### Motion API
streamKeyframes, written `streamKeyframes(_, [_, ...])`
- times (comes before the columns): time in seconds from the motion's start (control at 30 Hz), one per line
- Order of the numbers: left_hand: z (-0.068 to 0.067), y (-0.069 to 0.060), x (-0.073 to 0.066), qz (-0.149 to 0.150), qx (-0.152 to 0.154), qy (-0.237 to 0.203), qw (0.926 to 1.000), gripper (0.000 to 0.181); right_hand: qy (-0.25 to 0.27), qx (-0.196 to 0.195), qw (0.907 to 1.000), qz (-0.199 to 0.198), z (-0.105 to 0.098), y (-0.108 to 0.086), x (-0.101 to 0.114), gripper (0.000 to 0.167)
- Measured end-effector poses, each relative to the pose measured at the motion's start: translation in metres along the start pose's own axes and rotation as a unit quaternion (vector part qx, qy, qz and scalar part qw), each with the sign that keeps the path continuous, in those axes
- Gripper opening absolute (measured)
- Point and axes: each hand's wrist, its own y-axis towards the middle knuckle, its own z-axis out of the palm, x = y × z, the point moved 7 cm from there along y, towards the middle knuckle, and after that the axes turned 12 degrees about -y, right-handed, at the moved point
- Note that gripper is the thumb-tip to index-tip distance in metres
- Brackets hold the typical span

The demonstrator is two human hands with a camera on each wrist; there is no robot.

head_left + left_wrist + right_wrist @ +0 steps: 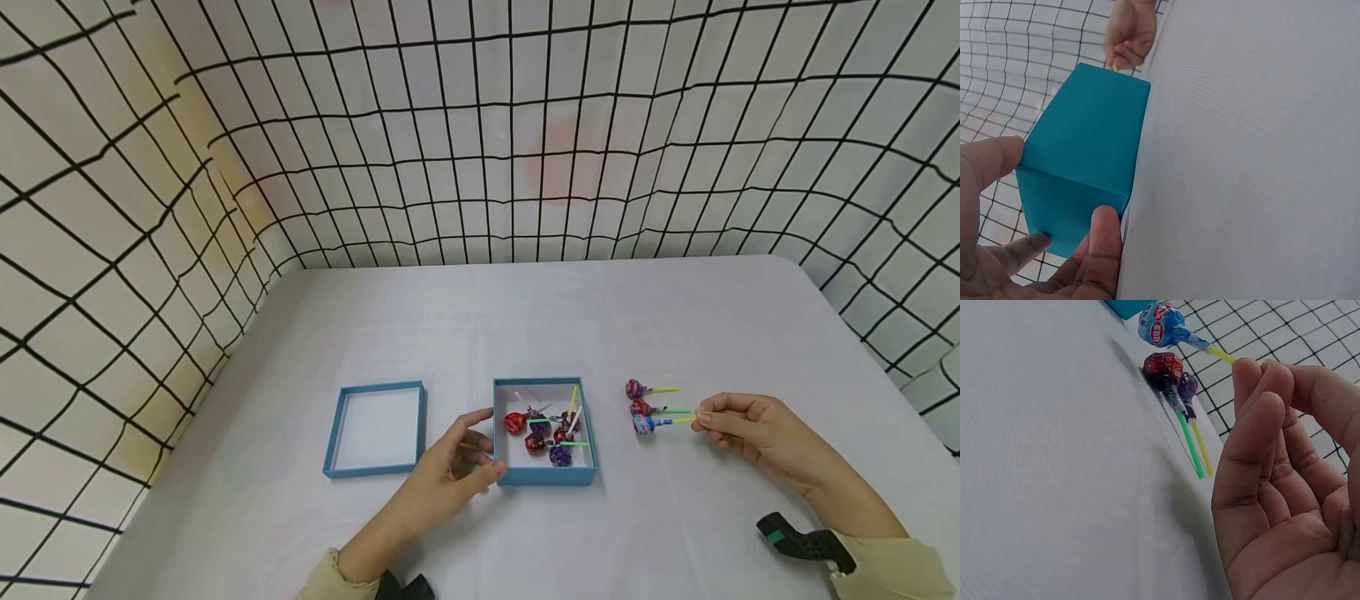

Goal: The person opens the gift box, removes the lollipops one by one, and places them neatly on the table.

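The right hand pinches a blue-wrapped lollipop by its stick. The left hand, loosely spread, touches the blue box beside it.

I had two grips, one blue box and one blue lid. On the table I counted two lollipops, in my right grip one lollipop, inside the box at least six.

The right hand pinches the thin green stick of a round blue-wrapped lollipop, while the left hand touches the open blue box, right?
The thin stick of the round blue-wrapped lollipop in the right hand is yellow, not green, as the right wrist view shows. The left hand touches the open blue box.
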Motion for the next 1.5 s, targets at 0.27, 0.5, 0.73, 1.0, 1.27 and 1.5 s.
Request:
streamKeyframes(0.27, [-0.001, 0.001, -0.001, 0.005, -0.003, 0.010, 0.9999, 0.067, 0.015, 0.002, 0.9999, -0.006, 0.000, 0.003, -0.003, 0.024])
streamKeyframes(0.5, [-0.001, 0.002, -0.002, 0.007, -0.002, 0.014, 0.9999, 0.067, -0.014, -0.026, 0.9994, 0.018, -0.005, 0.003, -0.005, 0.018])
streamKeyframes(0.73, [-0.001, 0.002, -0.003, 0.008, 0.000, 0.014, 0.9999, 0.067, -0.102, -0.073, 0.9900, 0.065, -0.012, 0.002, -0.005, 0.012])
streamKeyframes(1.0, [-0.002, 0.003, -0.003, 0.013, -0.003, 0.019, 0.9997, 0.067, -0.164, -0.091, 0.9776, 0.095, -0.009, 0.006, -0.006, 0.022])
streamKeyframes(1.27, [-0.001, 0.001, 0.000, 0.008, -0.004, 0.009, 0.9999, 0.067, -0.173, -0.081, 0.9772, 0.094, -0.005, 0.005, -0.006, 0.026])
streamKeyframes(1.5, [-0.001, 0.000, -0.001, 0.008, -0.003, 0.008, 0.9999, 0.067, -0.168, -0.077, 0.9794, 0.081, -0.003, 0.003, -0.004, 0.025])
